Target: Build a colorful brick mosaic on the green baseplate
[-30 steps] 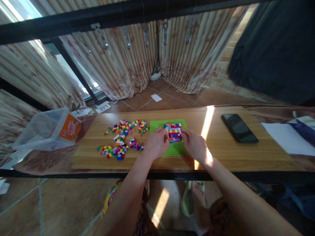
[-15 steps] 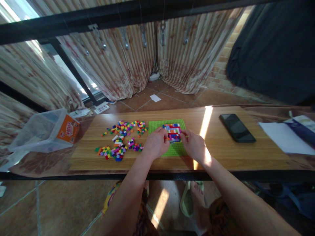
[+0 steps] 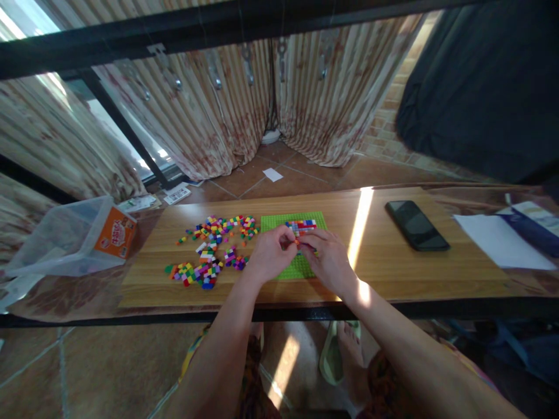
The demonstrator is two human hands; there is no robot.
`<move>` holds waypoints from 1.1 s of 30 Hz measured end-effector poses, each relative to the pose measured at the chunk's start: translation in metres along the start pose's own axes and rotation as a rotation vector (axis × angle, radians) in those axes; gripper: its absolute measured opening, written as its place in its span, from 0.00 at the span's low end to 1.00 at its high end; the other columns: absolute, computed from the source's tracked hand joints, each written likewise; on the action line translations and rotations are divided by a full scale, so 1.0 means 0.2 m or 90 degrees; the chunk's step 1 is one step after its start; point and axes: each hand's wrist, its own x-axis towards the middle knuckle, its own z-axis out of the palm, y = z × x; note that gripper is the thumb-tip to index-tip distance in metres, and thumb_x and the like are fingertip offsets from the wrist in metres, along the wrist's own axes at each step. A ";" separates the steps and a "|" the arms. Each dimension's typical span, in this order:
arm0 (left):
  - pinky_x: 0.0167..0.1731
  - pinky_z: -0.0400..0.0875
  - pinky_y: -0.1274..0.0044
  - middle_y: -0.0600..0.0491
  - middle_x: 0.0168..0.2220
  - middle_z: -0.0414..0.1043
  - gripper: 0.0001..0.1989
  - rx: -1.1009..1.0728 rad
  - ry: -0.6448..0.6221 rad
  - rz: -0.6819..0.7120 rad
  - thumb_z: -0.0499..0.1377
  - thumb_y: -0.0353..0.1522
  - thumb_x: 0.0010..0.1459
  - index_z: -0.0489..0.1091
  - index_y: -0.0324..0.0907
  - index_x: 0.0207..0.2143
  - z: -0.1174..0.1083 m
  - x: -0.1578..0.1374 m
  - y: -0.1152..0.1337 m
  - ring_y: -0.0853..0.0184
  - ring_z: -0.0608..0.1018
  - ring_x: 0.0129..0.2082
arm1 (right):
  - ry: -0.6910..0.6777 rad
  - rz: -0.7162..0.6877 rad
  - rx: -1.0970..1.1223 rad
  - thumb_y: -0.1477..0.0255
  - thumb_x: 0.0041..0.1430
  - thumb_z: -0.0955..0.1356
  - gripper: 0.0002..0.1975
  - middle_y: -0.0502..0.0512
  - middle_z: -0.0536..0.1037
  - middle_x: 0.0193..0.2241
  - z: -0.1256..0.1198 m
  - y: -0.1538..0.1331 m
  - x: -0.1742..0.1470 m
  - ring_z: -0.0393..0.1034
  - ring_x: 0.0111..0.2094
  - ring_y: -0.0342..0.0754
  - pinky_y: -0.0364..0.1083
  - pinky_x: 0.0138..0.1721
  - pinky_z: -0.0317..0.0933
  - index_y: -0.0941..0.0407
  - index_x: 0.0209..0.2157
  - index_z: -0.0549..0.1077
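A green studded baseplate (image 3: 271, 221) lies on the wooden board, carrying a block of multicoloured toy bricks (image 3: 308, 224) in rows. Over the left side of these bricks is my left hand (image 3: 274, 250), its thumb and fingers curled together in a pinch. My right hand (image 3: 327, 256) reaches across the bricks from the right, fingers bent and tips close to those of my left hand. A bit of orange-red shows between the fingertips; whether it is a loose brick or part of the block I cannot tell. Both hands cover the lower part of the brick block.
Loose bricks (image 3: 209, 256) lie in several clusters on the wooden board (image 3: 148, 273) to the left. Beyond them stands a clear plastic bin (image 3: 65, 238) with an orange label. A black phone (image 3: 414, 224) and white paper (image 3: 493, 238) are on the right.
My right hand has moved left across the brick block, so both hands' fingertips meet near its middle. More of the block is covered. The camera view has shifted slightly.
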 end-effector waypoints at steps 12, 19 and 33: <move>0.38 0.74 0.76 0.53 0.32 0.79 0.06 -0.062 -0.019 -0.003 0.56 0.25 0.58 0.74 0.40 0.33 -0.01 -0.02 0.02 0.69 0.79 0.33 | -0.009 -0.011 -0.065 0.69 0.67 0.64 0.12 0.56 0.81 0.41 -0.02 -0.02 0.00 0.71 0.42 0.53 0.51 0.45 0.58 0.53 0.38 0.80; 0.42 0.73 0.74 0.53 0.34 0.79 0.08 0.112 -0.024 0.050 0.58 0.26 0.59 0.77 0.43 0.33 -0.03 -0.03 -0.01 0.67 0.79 0.36 | 0.015 0.045 -0.028 0.70 0.66 0.65 0.11 0.56 0.81 0.41 -0.03 0.02 0.01 0.73 0.42 0.52 0.51 0.47 0.61 0.52 0.37 0.80; 0.42 0.72 0.73 0.51 0.36 0.79 0.07 0.214 0.021 0.087 0.60 0.25 0.59 0.79 0.42 0.34 0.04 -0.03 -0.04 0.66 0.80 0.37 | 0.049 0.043 -0.014 0.70 0.66 0.65 0.11 0.58 0.81 0.40 -0.02 0.06 0.00 0.75 0.42 0.53 0.53 0.48 0.65 0.53 0.36 0.80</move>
